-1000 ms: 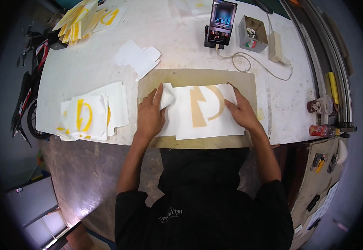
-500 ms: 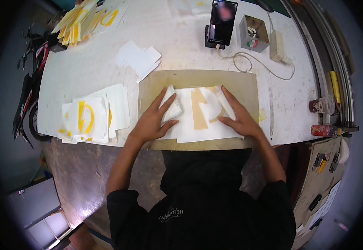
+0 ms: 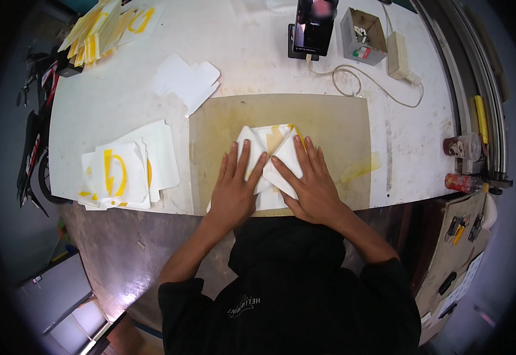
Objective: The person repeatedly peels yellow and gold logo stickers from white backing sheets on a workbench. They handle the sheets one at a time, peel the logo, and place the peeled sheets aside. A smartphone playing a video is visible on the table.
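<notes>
A white paper sheet printed with yellow-tan shapes lies on the tan mat in front of me. Both of its sides are folded inward as slanted flaps, close together at the middle. My left hand rests flat on the left flap, fingers stretched out. On the right flap my right hand presses down, its fingers extended too. A bit of yellow shows at the top corner of that flap. The sheet's lower part is partly hidden under my hands.
The tan mat covers the table's near middle. Left of it lies a pile of printed white sheets; beyond is a white cut piece. Farther off are a yellow-and-white stack, a phone, an open box and a cable.
The right side of the sheet has been folded inward over the print. My right hand has moved left onto that flap, and both hands are closer together, flattened on the paper.
</notes>
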